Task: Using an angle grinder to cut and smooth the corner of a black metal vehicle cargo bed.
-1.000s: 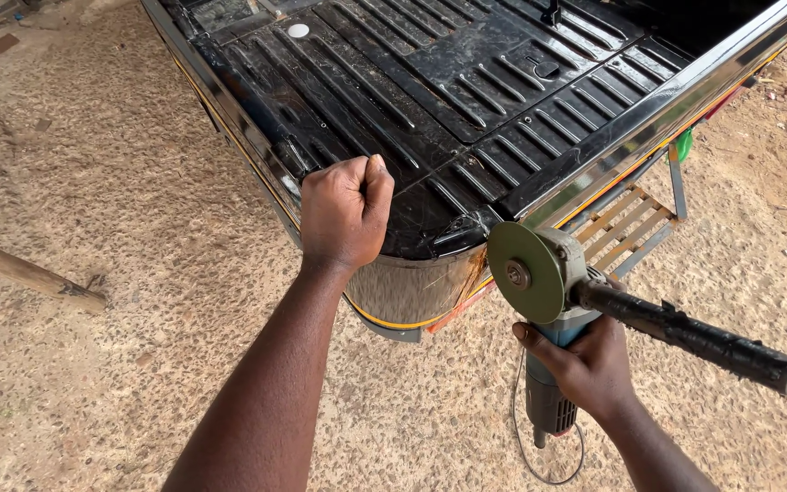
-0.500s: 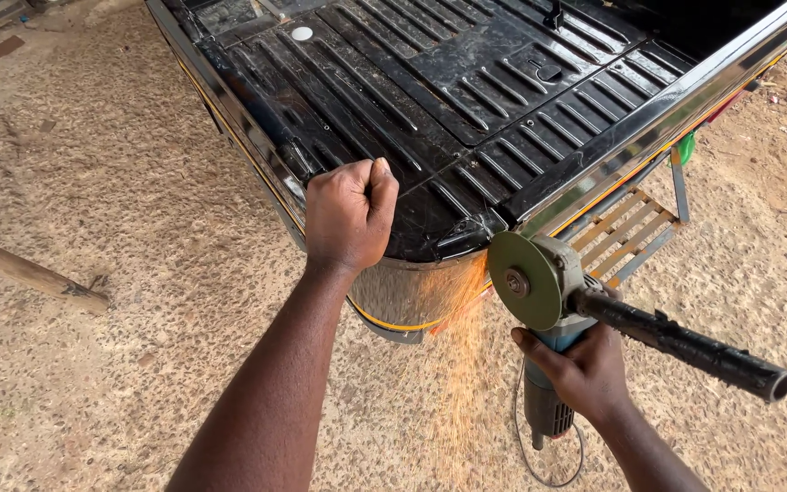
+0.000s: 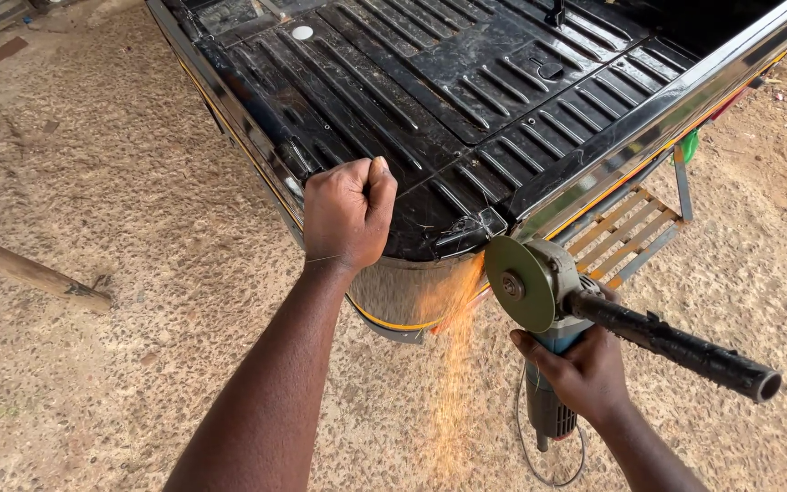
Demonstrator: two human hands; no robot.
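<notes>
The left hand [image 3: 348, 211] is clenched into a fist and is pressed, knuckles up, on the near corner of a black ribbed metal panel [image 3: 448, 100], the arm being stretched straight out from the lower edge of the view. The right hand [image 3: 580, 369] is wrapped around the blue-grey body of an angle grinder [image 3: 548, 319], which is held low beside the panel's corner. The grinder's greenish disc [image 3: 518, 283] is set against the bright metal edge below the corner, and a stream of orange sparks [image 3: 453, 374] is thrown down toward the ground. A black, rough-textured side handle [image 3: 676, 346] is seen jutting out to the right, untouched. The grinder's cable [image 3: 539, 460] is looped below the wrist.

The panel is glossy, pressed with long parallel ribs, and is bordered on the right by a shiny chrome strip [image 3: 658, 114]. Under it a slatted metal stand [image 3: 626, 232] is partly seen. The ground [image 3: 120, 182] is sandy and pebbled, with a wooden pole [image 3: 25, 271] lying at the left.
</notes>
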